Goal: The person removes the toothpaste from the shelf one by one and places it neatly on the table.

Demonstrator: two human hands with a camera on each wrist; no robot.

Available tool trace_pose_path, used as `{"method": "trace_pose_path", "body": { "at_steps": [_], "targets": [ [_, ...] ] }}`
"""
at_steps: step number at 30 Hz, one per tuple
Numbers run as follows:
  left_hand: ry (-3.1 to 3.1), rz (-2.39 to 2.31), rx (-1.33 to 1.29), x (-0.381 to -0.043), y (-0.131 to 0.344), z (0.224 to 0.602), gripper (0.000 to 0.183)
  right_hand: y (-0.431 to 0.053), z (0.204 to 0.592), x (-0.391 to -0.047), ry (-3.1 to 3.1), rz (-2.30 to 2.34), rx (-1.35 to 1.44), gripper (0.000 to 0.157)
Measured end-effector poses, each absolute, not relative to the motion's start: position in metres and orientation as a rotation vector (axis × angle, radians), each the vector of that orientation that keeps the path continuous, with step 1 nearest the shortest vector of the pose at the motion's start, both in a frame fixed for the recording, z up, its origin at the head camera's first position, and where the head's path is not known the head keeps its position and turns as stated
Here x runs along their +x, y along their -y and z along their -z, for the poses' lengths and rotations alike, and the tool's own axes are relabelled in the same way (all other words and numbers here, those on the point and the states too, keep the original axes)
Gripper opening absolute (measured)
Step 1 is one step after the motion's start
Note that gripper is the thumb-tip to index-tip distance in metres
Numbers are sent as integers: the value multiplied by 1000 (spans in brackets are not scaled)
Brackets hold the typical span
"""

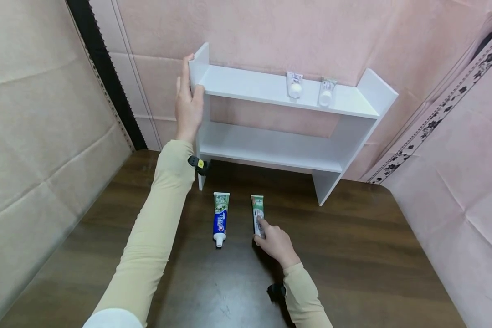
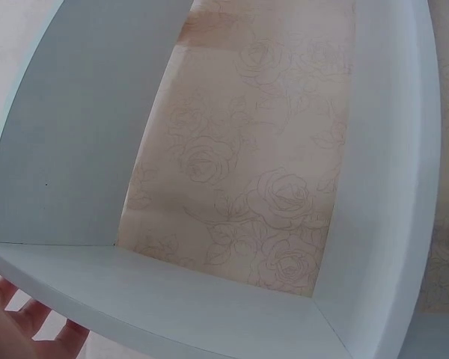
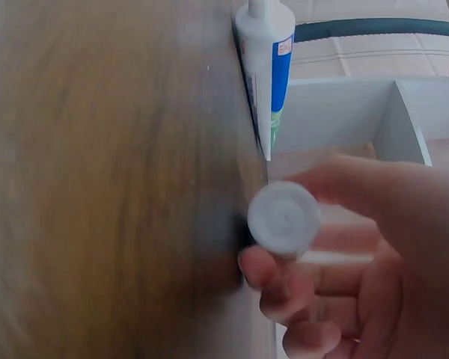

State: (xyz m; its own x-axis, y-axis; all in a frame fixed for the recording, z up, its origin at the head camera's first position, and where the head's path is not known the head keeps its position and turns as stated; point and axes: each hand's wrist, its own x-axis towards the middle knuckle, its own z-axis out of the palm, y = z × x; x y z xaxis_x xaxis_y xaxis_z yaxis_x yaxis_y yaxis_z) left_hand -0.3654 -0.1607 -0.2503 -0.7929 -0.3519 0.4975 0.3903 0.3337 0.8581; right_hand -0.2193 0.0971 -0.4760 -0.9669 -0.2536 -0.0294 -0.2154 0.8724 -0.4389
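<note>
My left hand (image 1: 190, 107) rests against the left side panel of a white two-tier shelf (image 1: 270, 146), fingers mostly straight, thumb at the front edge. In the left wrist view its fingertips (image 2: 67, 338) show outside the panel. My right hand (image 1: 276, 243) pinches a green and white toothpaste tube (image 1: 257, 207) near its cap end. The right wrist view looks straight onto the round white cap (image 3: 284, 218), between thumb and fingers. Left of this tube lies a blue, white and green Crest toothpaste tube (image 1: 220, 218), cap toward me.
Two small white-capped tubes, one (image 1: 294, 85) near the middle and another (image 1: 326, 92) farther right, are on the upper tier. The shelf stands on a dark brown wooden table (image 1: 352, 264). Pink and pale cloth (image 1: 291, 32) hangs behind and along both sides.
</note>
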Motion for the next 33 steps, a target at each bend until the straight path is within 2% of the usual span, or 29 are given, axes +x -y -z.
{"method": "trace_pose_path", "body": {
  "at_steps": [18,33],
  "targets": [
    [1948,1542,-14,-365,159,249,62,-105,477,-221,-2848,739,-363,56],
    [1946,1536,-3,-365,156,251,61,-113,476,-220,-2852,793,-410,50]
  ]
}}
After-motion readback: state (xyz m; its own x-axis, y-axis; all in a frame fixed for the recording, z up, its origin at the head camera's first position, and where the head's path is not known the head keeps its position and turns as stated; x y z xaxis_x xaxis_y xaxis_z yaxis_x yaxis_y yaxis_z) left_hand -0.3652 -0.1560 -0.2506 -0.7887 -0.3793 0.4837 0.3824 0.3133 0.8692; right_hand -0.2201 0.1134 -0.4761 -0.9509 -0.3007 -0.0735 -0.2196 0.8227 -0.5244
